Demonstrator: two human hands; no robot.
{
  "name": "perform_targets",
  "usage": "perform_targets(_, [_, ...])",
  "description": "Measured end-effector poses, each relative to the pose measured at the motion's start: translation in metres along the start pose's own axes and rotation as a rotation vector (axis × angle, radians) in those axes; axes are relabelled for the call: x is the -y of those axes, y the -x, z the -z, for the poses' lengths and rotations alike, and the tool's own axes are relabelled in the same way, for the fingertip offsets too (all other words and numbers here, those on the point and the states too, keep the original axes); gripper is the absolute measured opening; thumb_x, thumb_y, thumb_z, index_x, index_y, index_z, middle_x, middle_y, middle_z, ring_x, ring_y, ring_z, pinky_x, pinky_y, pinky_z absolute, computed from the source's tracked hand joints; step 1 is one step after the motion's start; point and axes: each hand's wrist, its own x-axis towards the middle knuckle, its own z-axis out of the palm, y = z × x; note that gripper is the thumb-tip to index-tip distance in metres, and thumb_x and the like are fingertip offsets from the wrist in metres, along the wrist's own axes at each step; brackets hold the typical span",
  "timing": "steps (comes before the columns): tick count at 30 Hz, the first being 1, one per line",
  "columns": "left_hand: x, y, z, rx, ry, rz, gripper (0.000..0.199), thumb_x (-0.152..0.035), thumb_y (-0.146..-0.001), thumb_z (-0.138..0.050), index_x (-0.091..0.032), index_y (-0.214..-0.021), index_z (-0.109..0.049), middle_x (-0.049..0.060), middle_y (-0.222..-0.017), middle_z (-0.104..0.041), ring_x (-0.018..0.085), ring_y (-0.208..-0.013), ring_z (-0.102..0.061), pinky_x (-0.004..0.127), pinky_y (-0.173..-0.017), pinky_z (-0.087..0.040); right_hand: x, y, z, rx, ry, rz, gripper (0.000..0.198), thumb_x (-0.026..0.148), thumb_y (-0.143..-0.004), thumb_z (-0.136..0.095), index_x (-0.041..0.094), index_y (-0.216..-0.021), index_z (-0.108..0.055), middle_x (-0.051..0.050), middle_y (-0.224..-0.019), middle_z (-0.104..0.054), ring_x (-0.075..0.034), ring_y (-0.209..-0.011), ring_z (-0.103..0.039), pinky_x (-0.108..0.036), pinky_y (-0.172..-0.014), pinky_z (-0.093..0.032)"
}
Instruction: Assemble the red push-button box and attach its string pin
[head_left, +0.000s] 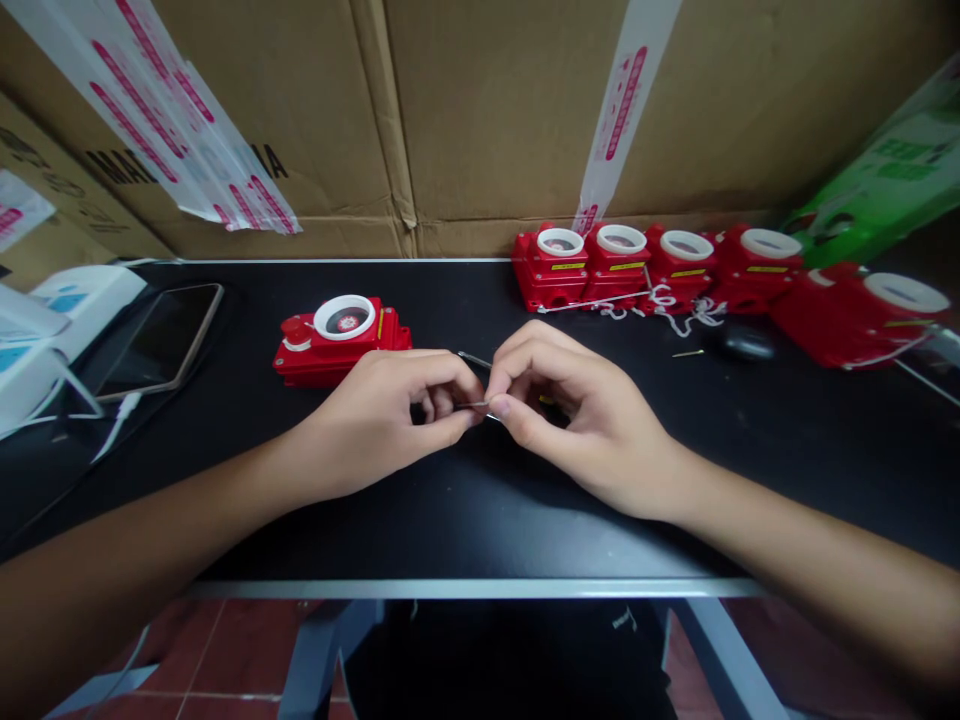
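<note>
My left hand (405,410) and my right hand (570,415) meet over the middle of the black table. Both are closed in a pinch, thumb against forefinger, with the fingertips touching or almost touching. Between them runs a thin metallic piece (472,405), mostly hidden by the fingers; its kind does not show. Another slim metal bit (475,360) sticks out behind the fingertips, and I cannot tell whether it is part of the same piece. Just beyond my left hand stands a red device (341,340) with a white ring round a dark window.
Several similar red devices (619,265) with white strings stand along the back right. Near them lie a small brass-coloured pin (688,352) and a black rounded object (742,343). A phone (161,340) and white cables lie left. Cardboard (480,120) rises behind the table (420,540).
</note>
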Motion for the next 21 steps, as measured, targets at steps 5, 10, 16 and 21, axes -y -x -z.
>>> perform_targets(5, [0.0034, -0.0030, -0.0005, -0.009, 0.003, 0.030, 0.007, -0.014, -0.091, -0.074, -0.019, -0.087, -0.076, -0.006, -0.071, -0.067, 0.005, -0.060, -0.059, 0.016, -0.057, -0.045, -0.0001, 0.0021, -0.0018, -0.003, -0.147, -0.045, 0.008, 0.019, -0.104, -0.069, 0.017, -0.097, -0.068, -0.004, -0.100, -0.059, -0.014, -0.081, -0.058, -0.030, -0.070, -0.048])
perform_targets(10, [0.0062, -0.0024, 0.0018, -0.030, -0.030, 0.039, 0.005, -0.016, -0.091, -0.074, -0.019, -0.088, -0.078, -0.006, -0.068, -0.065, 0.006, -0.057, -0.056, 0.016, -0.055, -0.044, 0.0006, 0.0006, -0.0021, -0.028, -0.258, -0.077, 0.014, 0.026, -0.105, -0.074, 0.017, -0.097, -0.067, -0.001, -0.098, -0.056, -0.011, -0.073, -0.054, -0.028, -0.066, -0.047])
perform_targets(16, [0.0086, -0.0017, 0.0046, 0.007, -0.043, 0.032, 0.006, -0.017, -0.092, -0.072, -0.019, -0.093, -0.078, -0.004, -0.077, -0.071, 0.007, -0.061, -0.062, 0.018, -0.059, -0.049, -0.0015, -0.0013, -0.0023, -0.044, -0.417, -0.179, 0.027, 0.040, -0.103, -0.079, 0.018, -0.097, -0.065, 0.000, -0.089, -0.059, -0.009, -0.070, -0.057, -0.025, -0.066, -0.048])
perform_targets(21, [0.0085, -0.0025, 0.0030, -0.003, -0.093, -0.015, 0.008, -0.011, -0.090, -0.072, -0.018, -0.089, -0.075, -0.006, -0.074, -0.066, 0.005, -0.059, -0.059, 0.017, -0.058, -0.047, -0.0031, -0.0006, -0.0036, -0.007, -0.507, -0.173, 0.030, 0.040, -0.102, -0.082, 0.018, -0.094, -0.063, 0.000, -0.087, -0.063, -0.009, -0.073, -0.064, -0.024, -0.072, -0.054])
